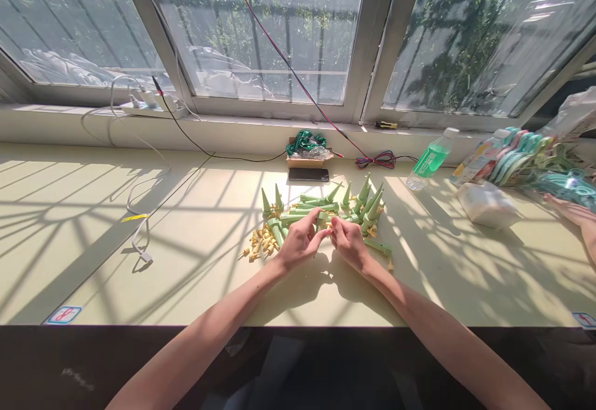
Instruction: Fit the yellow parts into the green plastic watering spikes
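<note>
My two hands meet at the near edge of a heap of green plastic cones (pixel 326 208) on a sunlit pale table (pixel 93 242): my left hand (pixel 300 242) and my right hand (pixel 349 243) are curled, fingertips nearly touching, pinching a small green piece (pixel 325 220) between them, though how tightly each hand grips it I cannot tell. The cones lie just beyond my fingertips, roughly a dozen or more, too tangled to count exactly; about eight stand upright with points up, the rest lie flat. To the left of my left hand, just beside it, sits one scatter of small yellow pegs (pixel 261 245), too many and too small to count. One more green cone (pixel 378 246) lies flat just right of my right hand. Farther beyond the heap: one dark phone (pixel 308 174), one small cardboard box (pixel 305 161) with green stuff on it, and one green-labelled bottle (pixel 431 160) well off to my right. One white cable (pixel 139 236) trails well to my left. At the far right edge, another person's hand (pixel 577 214) rests on the table beside a stack of pastel hangers (pixel 521 152)
</note>
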Demonstrator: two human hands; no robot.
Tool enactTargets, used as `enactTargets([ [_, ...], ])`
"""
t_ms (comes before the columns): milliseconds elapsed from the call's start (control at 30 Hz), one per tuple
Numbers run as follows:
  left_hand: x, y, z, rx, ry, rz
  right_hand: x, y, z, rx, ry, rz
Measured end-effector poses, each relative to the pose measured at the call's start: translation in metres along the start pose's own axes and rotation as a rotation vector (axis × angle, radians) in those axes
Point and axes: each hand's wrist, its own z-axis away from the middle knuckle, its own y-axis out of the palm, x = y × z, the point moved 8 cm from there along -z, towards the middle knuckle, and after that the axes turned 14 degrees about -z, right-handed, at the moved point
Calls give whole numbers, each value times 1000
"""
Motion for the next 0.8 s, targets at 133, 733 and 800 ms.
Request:
enactTargets([
  [133,3,0,0,-11,-15,3,2,0,0,-4,3,12],
  [733,5,-3,1,-50,-91,34,1,5,2,36,43,-19],
  [800,4,-4,1,-64,-96,56,1,6,2,48,43,-15],
])
